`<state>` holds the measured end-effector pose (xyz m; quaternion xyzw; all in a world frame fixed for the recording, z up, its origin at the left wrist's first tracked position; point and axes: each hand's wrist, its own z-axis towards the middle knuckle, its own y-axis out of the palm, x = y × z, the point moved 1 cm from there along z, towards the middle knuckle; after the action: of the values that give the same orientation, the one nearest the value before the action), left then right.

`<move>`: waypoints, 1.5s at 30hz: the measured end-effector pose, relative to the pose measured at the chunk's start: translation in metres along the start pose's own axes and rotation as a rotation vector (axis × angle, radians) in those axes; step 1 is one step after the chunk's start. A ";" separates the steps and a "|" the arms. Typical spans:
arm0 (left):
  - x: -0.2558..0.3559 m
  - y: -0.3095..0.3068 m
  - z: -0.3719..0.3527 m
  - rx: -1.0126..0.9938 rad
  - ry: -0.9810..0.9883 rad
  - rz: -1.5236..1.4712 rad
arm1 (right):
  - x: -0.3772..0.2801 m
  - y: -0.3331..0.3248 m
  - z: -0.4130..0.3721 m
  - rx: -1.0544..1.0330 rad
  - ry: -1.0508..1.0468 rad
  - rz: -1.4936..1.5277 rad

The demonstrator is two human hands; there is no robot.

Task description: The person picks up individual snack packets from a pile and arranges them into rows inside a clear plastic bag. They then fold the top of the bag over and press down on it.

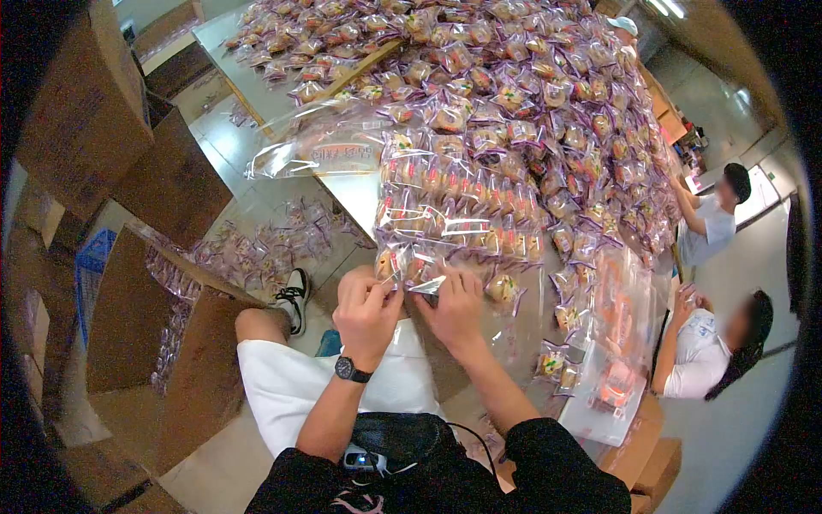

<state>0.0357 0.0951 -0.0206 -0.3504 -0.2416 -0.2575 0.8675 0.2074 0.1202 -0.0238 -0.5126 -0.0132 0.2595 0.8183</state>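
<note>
Packing seemed to be the work in hand: both hands were bunched at the near edge of the counter (355,195), closing or folding the end of a filled clear bag (458,210) in which snack packets sat in neat rows. The left hand (368,310), with a watch (347,369) on its wrist, had its fingertips pressed together on a flap of clear film (425,288). The right hand (455,310) pinched the same flap from the other side, so the film lay directly between the two hands and touched both. Whether that flap was the bag's mouth or a loose wrapper could not be told for certain, though it met the bag's near end.

By my judgement, the next move called for a steady two-handed hold on the thin, slippery film, keeping the rows from sliding out toward the person's lap.

Beyond the bag, a deep heap of loose packets (514,77) covered the far counter. An open cardboard box (145,334) stood at the left, with more packets scattered on the floor (257,248). Two other people (706,227) worked at the right side.
</note>
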 end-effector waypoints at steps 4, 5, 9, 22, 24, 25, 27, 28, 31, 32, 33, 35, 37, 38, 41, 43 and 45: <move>-0.004 0.002 0.000 -0.003 -0.016 -0.025 | -0.018 -0.003 0.011 -0.020 0.008 -0.053; -0.005 0.002 0.001 -0.060 -0.091 -0.036 | -0.020 -0.004 0.012 -0.049 0.016 -0.079; 0.003 -0.009 0.032 -0.279 -0.195 0.057 | -0.001 0.006 0.015 0.017 -0.003 -0.125; 0.050 0.053 0.005 -0.501 -0.180 -0.146 | 0.078 -0.032 -0.006 0.000 0.071 -0.351; 0.056 0.055 -0.004 -0.548 -0.200 -0.161 | 0.081 -0.037 -0.016 -0.028 0.103 -0.370; 0.057 0.055 -0.007 -0.566 -0.212 -0.166 | 0.084 -0.037 -0.019 -0.030 0.115 -0.359; 0.060 0.045 -0.008 -0.560 -0.227 -0.177 | 0.081 -0.041 -0.019 -0.034 0.098 -0.349; 0.063 0.040 -0.006 -0.553 -0.235 -0.187 | 0.071 -0.045 -0.022 -0.037 0.068 -0.351; 0.052 0.019 -0.010 -0.504 -0.259 -0.203 | 0.050 -0.049 -0.037 -0.080 0.105 -0.224; 0.049 0.004 -0.009 -0.482 -0.241 -0.225 | 0.048 -0.041 -0.041 -0.127 0.190 -0.069; 0.043 0.001 -0.014 -0.468 -0.257 -0.242 | 0.042 -0.035 -0.044 -0.173 0.279 0.090; 0.035 -0.003 -0.026 -0.447 -0.285 -0.274 | 0.032 -0.031 -0.039 -0.156 0.198 0.189; 0.030 -0.001 -0.032 -0.406 -0.250 -0.396 | 0.022 -0.032 -0.034 -0.148 0.178 0.195; 0.028 0.000 -0.035 -0.410 -0.265 -0.460 | 0.026 -0.028 -0.037 -0.190 0.162 0.256; 0.028 -0.001 -0.039 -0.386 -0.298 -0.594 | 0.004 -0.043 -0.028 -0.188 -0.004 0.223; 0.026 -0.003 -0.037 -0.370 -0.283 -0.637 | 0.000 -0.034 -0.033 -0.151 0.085 0.286; 0.027 -0.008 -0.036 -0.380 -0.243 -0.662 | 0.011 -0.015 -0.044 -0.086 0.135 0.310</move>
<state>0.0596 0.0564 -0.0233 -0.4357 -0.3902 -0.5199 0.6226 0.2355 0.0829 -0.0351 -0.5593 0.1099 0.3465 0.7450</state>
